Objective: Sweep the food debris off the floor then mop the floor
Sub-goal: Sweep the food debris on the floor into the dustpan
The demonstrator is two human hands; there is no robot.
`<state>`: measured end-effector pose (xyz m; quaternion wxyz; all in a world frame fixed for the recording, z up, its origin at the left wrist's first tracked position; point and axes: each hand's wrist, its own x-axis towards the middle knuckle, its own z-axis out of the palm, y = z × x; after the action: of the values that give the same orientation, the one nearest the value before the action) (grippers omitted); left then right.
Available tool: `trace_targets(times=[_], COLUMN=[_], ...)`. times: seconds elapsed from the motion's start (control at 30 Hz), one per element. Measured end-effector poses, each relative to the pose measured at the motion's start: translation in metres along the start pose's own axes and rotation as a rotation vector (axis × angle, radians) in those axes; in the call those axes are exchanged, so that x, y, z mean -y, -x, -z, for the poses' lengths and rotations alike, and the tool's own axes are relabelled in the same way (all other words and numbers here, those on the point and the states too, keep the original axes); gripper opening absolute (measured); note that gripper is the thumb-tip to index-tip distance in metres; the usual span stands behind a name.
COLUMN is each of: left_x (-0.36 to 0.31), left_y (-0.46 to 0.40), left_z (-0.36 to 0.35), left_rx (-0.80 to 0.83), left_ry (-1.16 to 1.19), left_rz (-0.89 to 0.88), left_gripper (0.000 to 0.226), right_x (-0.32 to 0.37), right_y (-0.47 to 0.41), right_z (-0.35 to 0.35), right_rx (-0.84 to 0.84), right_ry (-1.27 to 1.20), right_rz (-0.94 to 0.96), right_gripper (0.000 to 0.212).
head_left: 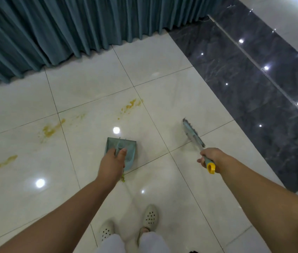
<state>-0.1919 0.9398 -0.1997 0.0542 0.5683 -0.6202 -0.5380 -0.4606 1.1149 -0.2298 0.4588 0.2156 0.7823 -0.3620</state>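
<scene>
- Left hand: closed around upright handle of teal plastic dustpan, thumb on top; pan hung low over glossy cream tiled floor, contact with tile not clear.
- Right hand: fist wrapped on grey handle of teal-backed hand brush, yellow loop end sticking out behind fist; brush head lifted or just grazing tile, well to the right of pan.
- Small green-yellow clump of food debris sat at pan's near edge, under left wrist; looked like spill-out.
- Yellow-orange smears ahead of pan, more to the left, another streak far left; none collected yet.
- Risks, judged: tilted pan dropping more debris; wet smears spreading under bristles rather than sweeping; slippery tile near cream perforated shoes; bristles flicking bits toward teal pleated curtain.
</scene>
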Motion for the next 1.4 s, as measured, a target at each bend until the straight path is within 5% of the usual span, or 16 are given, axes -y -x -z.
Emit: trace_targets(times=[0.33,0.63,0.9,1.4], left_x=[-0.03,-0.039,-0.03,0.031], left_y=[0.01,0.016,0.022,0.034], left_z=[-0.05,-0.067,-0.058,0.019], left_rx=[0.031,-0.017,-0.054,-0.153], left_ry=[0.047,-0.027,-0.052,0.046], left_rz=[-0.003,-0.042,-0.045,0.019], left_gripper=[0.028,0.035,0.037,0.032], right_x=[-0.002,-0.006,0.006,-0.004], right_y=[-0.025,0.02,0.034,0.036], right_z=[0.027,0.019,0.028,-0.036], right_rx=[0.139,0.331,0.274,0.268], right_ry=[-0.065,0.055,0.23,0.186], right_rz=[-0.109,-0.18,-0.134,-0.041], right_gripper=[0.037,0.007,0.008,0.014])
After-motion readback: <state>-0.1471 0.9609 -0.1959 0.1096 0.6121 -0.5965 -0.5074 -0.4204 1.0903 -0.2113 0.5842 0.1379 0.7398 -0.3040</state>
